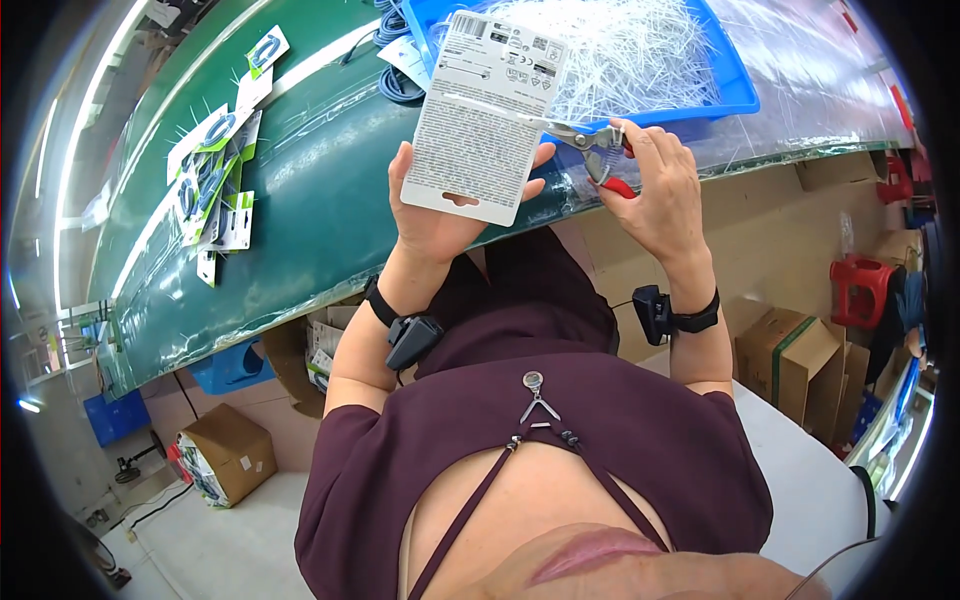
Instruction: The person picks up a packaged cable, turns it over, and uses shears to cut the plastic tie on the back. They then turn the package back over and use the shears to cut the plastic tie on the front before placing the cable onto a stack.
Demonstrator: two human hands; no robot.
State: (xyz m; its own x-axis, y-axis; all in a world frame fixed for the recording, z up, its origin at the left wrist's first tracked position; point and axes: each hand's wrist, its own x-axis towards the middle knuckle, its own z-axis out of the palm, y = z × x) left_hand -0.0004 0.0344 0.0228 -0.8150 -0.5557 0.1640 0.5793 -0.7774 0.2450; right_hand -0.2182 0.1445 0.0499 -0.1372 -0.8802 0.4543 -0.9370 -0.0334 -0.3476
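Observation:
My left hand [432, 228] is closed around the lower part of a white printed backing card [485, 150], its text side facing up and a hang hole near its lower edge. A thin white plastic tie [490, 108] runs across the card. Red-handled cutters [588, 150] are gripped in my right hand [665, 190]. Their jaws meet the card's right edge, at the end of the tie. Whether the blades are closed on the tie is too small to tell. The card's other side is hidden.
Beyond the card stands a blue bin [742, 85] heaped with clipped white plastic strips [640, 50]. Dark coiled cables [400, 85] lie left of it. Several carded cables [215, 185] are piled on the green table [320, 180]. Cardboard boxes [800, 360] and a red stool [860, 290] stand at right.

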